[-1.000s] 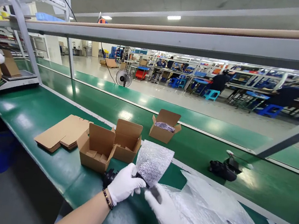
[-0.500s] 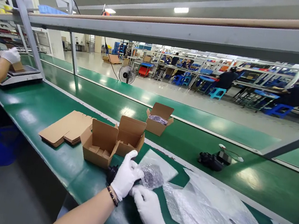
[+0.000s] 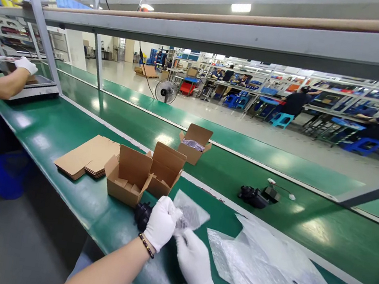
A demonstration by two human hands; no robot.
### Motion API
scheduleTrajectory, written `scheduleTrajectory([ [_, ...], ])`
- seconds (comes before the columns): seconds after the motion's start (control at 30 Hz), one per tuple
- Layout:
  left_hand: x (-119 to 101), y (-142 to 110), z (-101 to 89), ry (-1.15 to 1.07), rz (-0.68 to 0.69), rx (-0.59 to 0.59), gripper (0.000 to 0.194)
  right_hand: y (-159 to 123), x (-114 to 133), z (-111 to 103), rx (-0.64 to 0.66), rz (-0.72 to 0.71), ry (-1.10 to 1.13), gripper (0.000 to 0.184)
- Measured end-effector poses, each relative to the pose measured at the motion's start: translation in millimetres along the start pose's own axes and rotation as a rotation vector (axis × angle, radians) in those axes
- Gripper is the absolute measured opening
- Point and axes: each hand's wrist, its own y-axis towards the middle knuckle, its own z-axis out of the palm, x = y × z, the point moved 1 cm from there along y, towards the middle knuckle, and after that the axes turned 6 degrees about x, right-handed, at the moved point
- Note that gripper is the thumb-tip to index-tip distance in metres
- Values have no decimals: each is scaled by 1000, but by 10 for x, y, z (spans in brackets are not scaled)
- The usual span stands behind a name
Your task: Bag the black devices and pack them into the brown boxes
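Note:
My left hand (image 3: 162, 223), in a white glove, is closed on the near end of a bubble-wrap bag (image 3: 196, 213). Something dark shows through the bag, too blurred to name. My right hand (image 3: 194, 264), also gloved, pinches the bag's near edge just beside the left. A black part (image 3: 143, 215) lies on the green bench by my left wrist, partly hidden. Just beyond it stand two open cardboard boxes (image 3: 121, 193), side by side.
Flat folded cartons (image 3: 82, 157) lie left of the boxes. Flat bubble bags (image 3: 263, 267) spread at right. On the belt (image 3: 221, 170) sit an open box with a wrapped item (image 3: 193, 149) and a black device (image 3: 254, 197). A co-worker's gloved hands (image 3: 25, 65) are at a scale, far left.
My left hand's fingers have closed in on the bag, and the bag has shifted slightly left. On the belt, the open box and black device have moved left.

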Motion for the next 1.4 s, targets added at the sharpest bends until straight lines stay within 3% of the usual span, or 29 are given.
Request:
scheduleTrajectory([
  [0.1,-32,-24,46,-60,-54,23,31,95,10,42,-75,114,30,27],
  [0.2,-85,-52,29,-99,-89,39,25,121,75,131,-51,156,86,29],
  [0.4,-169,-27,-139,579,75,139,26,75,200,70,-34,192,215,35],
  [0.6,-175,23,-151,566,-5,179,26,63,240,65,19,132,107,33],
  [0.8,-97,60,-133,504,32,147,30,21,335,123,185,4,96,34],
  [0.93,-74,12,-129,449,90,97,25,41,292,74,131,7,76,35],
  [1.1,-30,-38,-147,428,182,182,20,109,226,-14,35,52,38,35],
  [1.23,13,-26,-158,688,189,177,15,62,304,31,41,-14,52,34],
  [1.33,-14,-52,-161,842,313,235,15,-112,359,94,186,-97,8,27],
  [1.4,-33,-86,-169,873,351,254,14,-195,339,29,293,-119,-29,26],
])
